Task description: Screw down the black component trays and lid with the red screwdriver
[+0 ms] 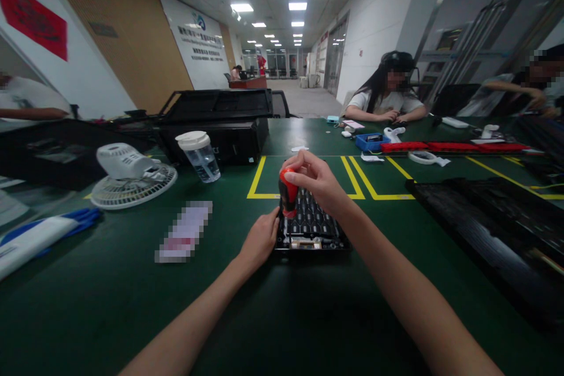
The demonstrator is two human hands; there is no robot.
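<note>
A red and black screwdriver point(288, 192) stands upright in my right hand point(315, 179), whose fingers close around the top of its handle. Its tip points down at the near left part of a black casing with a honeycomb pattern point(315, 217). Along the near edge of that casing lie small metallic parts, too small to name. My left hand point(263, 234) holds the casing's left edge, with some of its fingers hidden from view.
Left of me are a white fan point(132, 173), a lidded clear cup point(200, 155) and a blurred-out flat item point(185, 232). Black equipment cases point(215, 123) stand behind. Large black panels point(489, 235) lie at right. A person point(390, 91) sits across the table point(211, 311).
</note>
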